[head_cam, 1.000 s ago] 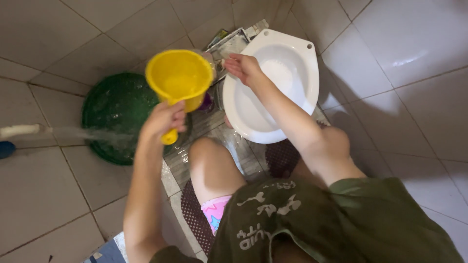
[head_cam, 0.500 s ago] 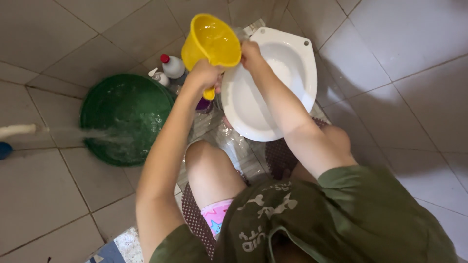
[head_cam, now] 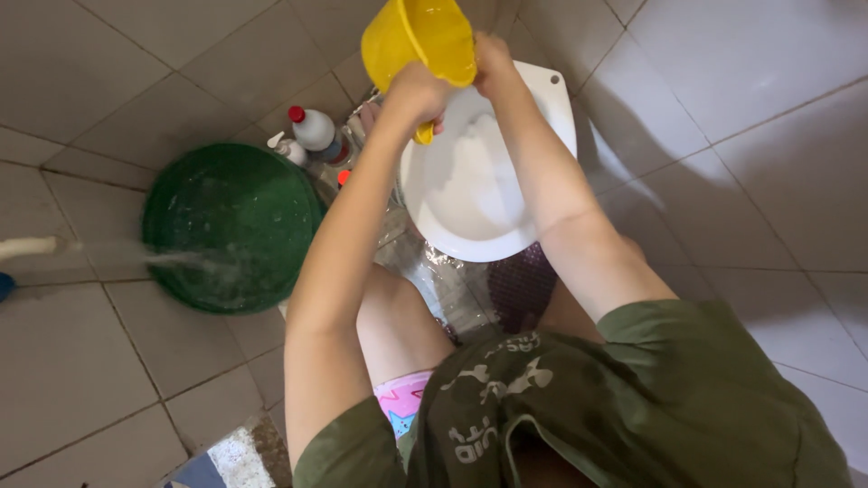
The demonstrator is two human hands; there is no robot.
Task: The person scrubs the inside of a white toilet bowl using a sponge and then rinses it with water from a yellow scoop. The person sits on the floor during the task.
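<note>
L hand (head_cam: 414, 93) clenched round handle of yellow scoop (head_cam: 423, 38), tipped over white basin (head_cam: 470, 185) just below it. R hand (head_cam: 494, 61) touches scoop's rim; grip can't be told. Left of hands: white bottles (head_cam: 312, 129), then green tub (head_cam: 233, 226) w/ water jetting in from a hose (head_cam: 27, 246).

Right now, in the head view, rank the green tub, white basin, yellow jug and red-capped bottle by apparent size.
1. Green tub and white basin: too alike to rank.
2. Yellow jug, partly cut off.
3. Red-capped bottle.
</note>
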